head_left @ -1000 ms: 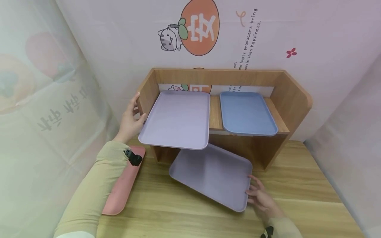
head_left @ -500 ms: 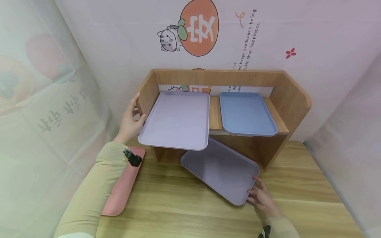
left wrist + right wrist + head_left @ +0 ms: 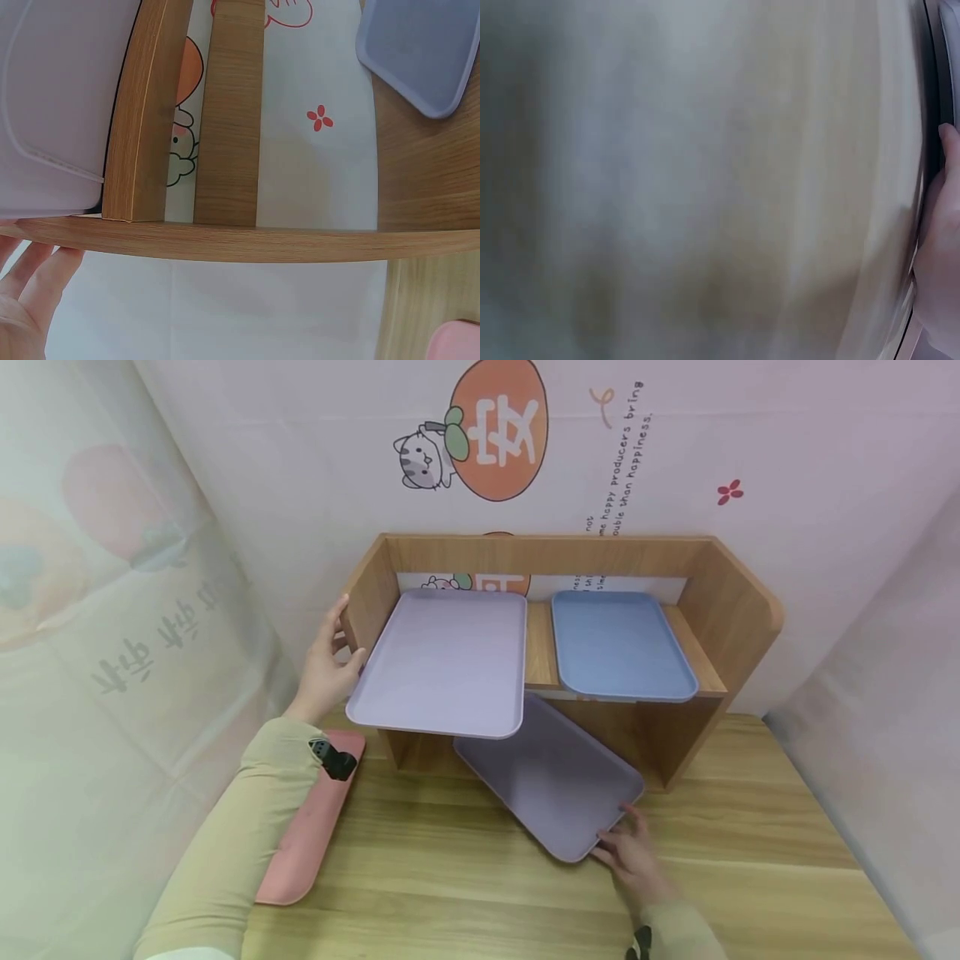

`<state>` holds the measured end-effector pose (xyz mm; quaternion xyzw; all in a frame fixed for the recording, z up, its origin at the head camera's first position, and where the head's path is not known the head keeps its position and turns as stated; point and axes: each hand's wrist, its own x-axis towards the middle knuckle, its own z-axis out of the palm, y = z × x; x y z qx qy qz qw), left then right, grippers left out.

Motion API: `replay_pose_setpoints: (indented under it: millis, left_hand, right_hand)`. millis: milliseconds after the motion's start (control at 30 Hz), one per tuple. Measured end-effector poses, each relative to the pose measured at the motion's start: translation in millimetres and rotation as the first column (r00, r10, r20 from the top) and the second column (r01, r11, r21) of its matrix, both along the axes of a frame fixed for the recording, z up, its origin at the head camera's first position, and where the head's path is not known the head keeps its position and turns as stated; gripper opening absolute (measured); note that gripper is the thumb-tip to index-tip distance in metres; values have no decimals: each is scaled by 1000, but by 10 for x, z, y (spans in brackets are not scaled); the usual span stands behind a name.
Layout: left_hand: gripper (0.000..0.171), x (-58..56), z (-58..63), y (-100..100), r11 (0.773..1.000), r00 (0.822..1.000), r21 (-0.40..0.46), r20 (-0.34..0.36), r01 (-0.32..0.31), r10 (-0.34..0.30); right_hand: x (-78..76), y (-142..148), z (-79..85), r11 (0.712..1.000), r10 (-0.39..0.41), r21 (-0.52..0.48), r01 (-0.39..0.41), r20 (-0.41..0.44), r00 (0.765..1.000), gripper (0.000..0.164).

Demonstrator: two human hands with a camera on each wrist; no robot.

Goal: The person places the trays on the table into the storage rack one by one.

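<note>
My left hand [image 3: 324,667] grips the left side panel of a two-tier wooden shelf [image 3: 742,602], fingers along its outer face and thumb near its front edge. In the left wrist view, fingers [image 3: 46,281] reach the panel from outside. My right hand [image 3: 632,857] pinches the near right edge of a greyish-purple tray [image 3: 562,781], thumb above the rim unclear. This tray sits at a slant, its far end inside the lower tier. A light lilac tray [image 3: 446,660] on the upper tier hides part of it. The right wrist view is blurred, showing the hand [image 3: 939,262] at its edge.
A blue tray [image 3: 624,645] lies on the upper tier's right, its front overhanging. A pink tray [image 3: 315,827] rests on the wooden tabletop [image 3: 450,893] left of the shelf, partly behind the left forearm. Printed cloth [image 3: 300,460] hangs behind and on both sides.
My right hand has drawn left with the greyish-purple tray, which has turned to a steeper slant and gone further under the upper tier. My left hand keeps its place on the shelf.
</note>
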<state>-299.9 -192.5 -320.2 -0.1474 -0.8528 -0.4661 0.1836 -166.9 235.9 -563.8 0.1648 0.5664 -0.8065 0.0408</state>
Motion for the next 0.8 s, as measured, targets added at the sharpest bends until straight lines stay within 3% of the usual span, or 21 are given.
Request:
replay_pose_setpoints:
  millis: [700, 800]
  left_hand:
    - [82, 21, 3, -2, 1000, 1000, 0, -8, -4, 4]
    - [81, 19, 7, 12, 1000, 1000, 2, -12, 0, 0]
  right_hand:
    - [107, -405, -11, 1000, 7, -11, -7, -18, 1000, 64]
    - [135, -418, 23, 1000, 24, 13, -24, -23, 999, 71]
